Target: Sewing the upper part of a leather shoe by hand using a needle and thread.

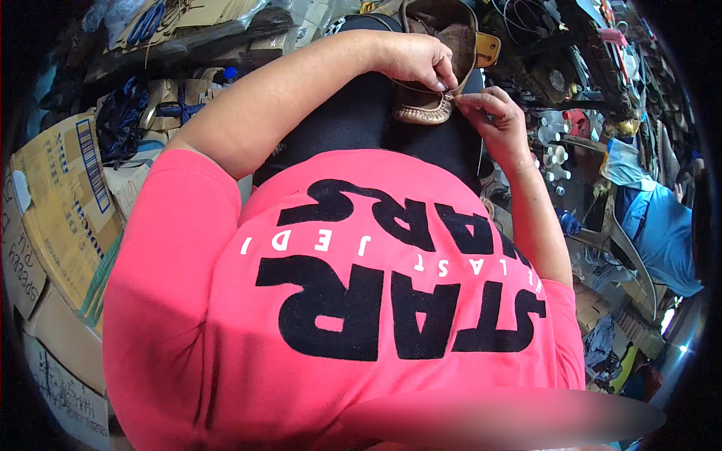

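Note:
A brown leather moccasin (423,113) with a gathered, stitched toe seam rests on my dark-trousered lap, its toe toward me. Reaching in from the left, my left hand (423,62) is closed, thumb and fingers pinched at the seam by the shoe's opening. A thin cord seems to run below those fingers. My right hand (496,120) pinches at the right end of the same seam, thumb against forefinger. What lies between these fingertips is too small to make out. Beside the shoe's upper right edge shows a tan leather piece (487,49).
Cardboard boxes (64,203) are stacked at the left, near a dark blue bag (122,120). Bundled cords (147,22) lie at the far left. White bottles (555,158) and mixed clutter stand at the right. Farther right is a person in a blue shirt (654,233).

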Available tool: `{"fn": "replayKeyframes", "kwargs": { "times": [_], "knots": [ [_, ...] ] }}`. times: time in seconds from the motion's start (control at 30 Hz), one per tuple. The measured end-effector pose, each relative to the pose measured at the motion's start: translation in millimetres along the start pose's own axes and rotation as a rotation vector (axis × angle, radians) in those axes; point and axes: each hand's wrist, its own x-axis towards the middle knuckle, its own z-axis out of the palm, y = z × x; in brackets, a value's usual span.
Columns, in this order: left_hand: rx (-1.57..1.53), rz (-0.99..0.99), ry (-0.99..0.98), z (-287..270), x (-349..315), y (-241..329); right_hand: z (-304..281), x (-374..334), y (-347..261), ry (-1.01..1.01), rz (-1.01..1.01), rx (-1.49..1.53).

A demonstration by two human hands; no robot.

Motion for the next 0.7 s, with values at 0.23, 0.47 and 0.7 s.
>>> {"fn": "replayKeyframes", "kwargs": {
  "times": [0.23, 0.47, 0.7],
  "knots": [
    [0.095, -0.003, -0.076, 0.0, 1.2, 4.8, -1.0, -2.7, -35.4, -0.031, -0.102, -0.354],
    [0.263, 0.076, 0.112, 5.6, 1.0, -4.7, 3.4, 26.1, -71.9, -0.286, -0.189, -0.919],
    [0.189, 0.142, 0.241, 6.6, 2.9, -25.9, -6.7, 29.7, -57.4, -0.285, -0.112, -0.821]
  ]
}}
